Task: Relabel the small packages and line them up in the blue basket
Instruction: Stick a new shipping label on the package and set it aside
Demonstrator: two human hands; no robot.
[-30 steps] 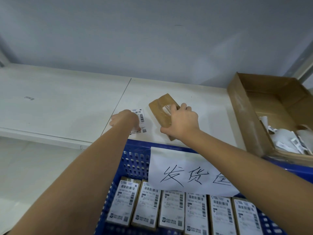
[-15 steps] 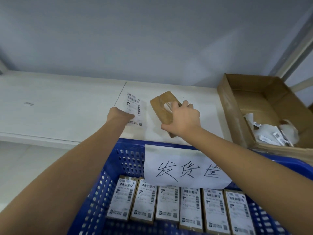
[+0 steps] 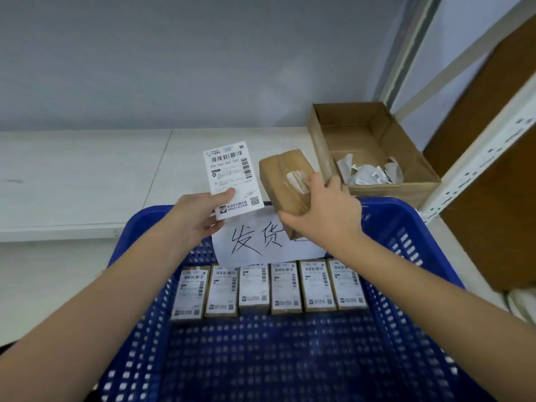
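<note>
My left hand [image 3: 200, 216] pinches a white shipping label [image 3: 232, 178] by its lower left corner and holds it upright above the far rim of the blue basket [image 3: 412, 227]. Just to its right, my right hand [image 3: 322, 213] grips a small brown taped package [image 3: 285, 181], tilted, with a torn label patch on its face. Inside the basket a row of several labelled small packages [image 3: 269, 288] lies side by side along the far wall, under a white paper sign [image 3: 252, 242] with handwritten characters.
An open cardboard box [image 3: 374, 134] holding crumpled peeled labels sits on the white shelf [image 3: 87, 175] at the back right. A white metal rack upright [image 3: 478, 158] and a brown cardboard panel [image 3: 499, 169] stand to the right.
Both hands have lifted off the shelf and come back toward the basket. The label is off the shelf surface and held up in my left hand; the package has come up with my right hand.
</note>
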